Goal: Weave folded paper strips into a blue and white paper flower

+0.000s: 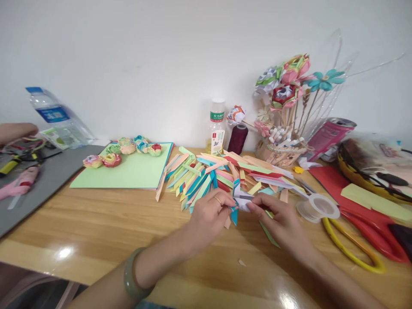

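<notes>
My left hand (pixel 209 214), with a ring and a green bangle, is closed in a pinch at the left end of a small white folded paper piece (pixel 243 202). From the other side, my right hand (pixel 278 219) pinches the same piece between thumb and fingers. Blue paper (pixel 234 216) shows beside the left fingertips; whether it is joined to the white piece I cannot tell. Just behind both hands spreads a pile of folded paper strips (pixel 201 176) in many colours. A green strip (pixel 269 231) sticks out beneath my right hand.
Several paper flowers (pixel 111 160) lie on green paper sheets (pixel 122 180) at left. Behind the pile stand a plastic bottle (pixel 217 124), a thread spool (pixel 238 139) and a flower basket (pixel 280 154). A clear reel (pixel 318 208) and scissors (pixel 350 253) lie at right. Another person's arm (pixel 17 133) is far left.
</notes>
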The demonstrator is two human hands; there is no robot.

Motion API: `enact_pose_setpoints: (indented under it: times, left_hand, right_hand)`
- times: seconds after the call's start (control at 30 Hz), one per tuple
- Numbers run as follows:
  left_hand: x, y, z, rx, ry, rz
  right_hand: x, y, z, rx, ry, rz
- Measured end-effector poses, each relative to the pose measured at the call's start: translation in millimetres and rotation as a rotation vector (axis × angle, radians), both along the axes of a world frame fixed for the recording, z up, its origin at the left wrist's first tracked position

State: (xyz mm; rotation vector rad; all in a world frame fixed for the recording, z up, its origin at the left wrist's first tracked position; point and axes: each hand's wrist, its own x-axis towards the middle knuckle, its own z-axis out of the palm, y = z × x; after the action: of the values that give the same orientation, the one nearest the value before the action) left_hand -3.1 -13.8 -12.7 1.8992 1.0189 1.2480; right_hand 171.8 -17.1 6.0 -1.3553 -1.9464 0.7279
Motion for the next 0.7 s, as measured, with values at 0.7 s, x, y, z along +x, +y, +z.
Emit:
enact_pose_setpoints:
  times: [0.7]
  left_hand:
    - [0.2,-1.7,2.8,-0.110,0.010,0.061]
  right_hand:
    - [4.7,1.8,-3.2,-0.049,0.044,-0.033]
